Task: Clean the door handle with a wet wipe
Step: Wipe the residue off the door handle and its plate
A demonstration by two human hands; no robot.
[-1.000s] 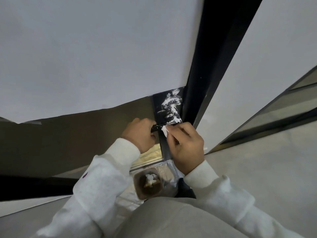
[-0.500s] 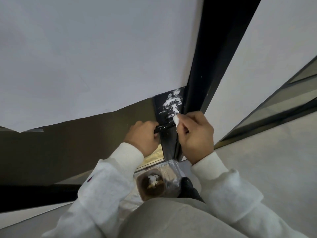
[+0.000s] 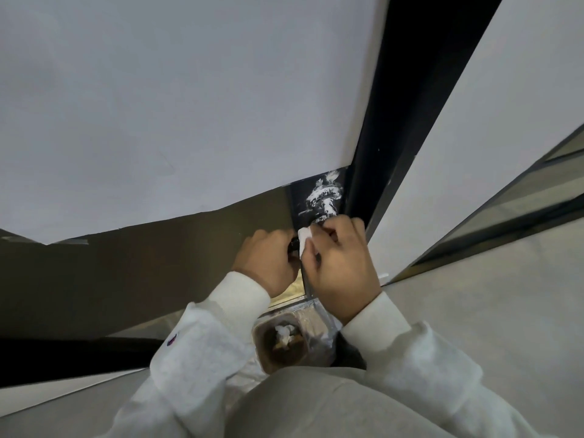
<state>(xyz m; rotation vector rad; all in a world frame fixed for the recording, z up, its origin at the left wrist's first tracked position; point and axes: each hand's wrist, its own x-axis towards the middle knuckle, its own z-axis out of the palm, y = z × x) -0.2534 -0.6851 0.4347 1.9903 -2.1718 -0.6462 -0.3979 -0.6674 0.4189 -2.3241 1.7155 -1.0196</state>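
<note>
A black door handle (image 3: pixel 293 246) sticks out from the door's dark edge strip (image 3: pixel 319 197), which carries white smears above it. My left hand (image 3: pixel 268 263) grips the handle's left end, hiding most of it. My right hand (image 3: pixel 339 263) pinches a folded white wet wipe (image 3: pixel 304 243) and presses it against the handle where it meets the strip. Only a small dark piece of the handle shows between the two hands.
White paper (image 3: pixel 177 105) covers the door's glass above the hands. A black door frame (image 3: pixel 398 105) runs up on the right. On the floor below stands a small brown bin (image 3: pixel 268 352) with crumpled wipes, lined with clear plastic. My grey-clad knee fills the bottom.
My right hand with the wipe has slid left along the handle towards my left hand, covering the stretch of handle seen before. The camera has tipped slightly. My left hand keeps its grip.
</note>
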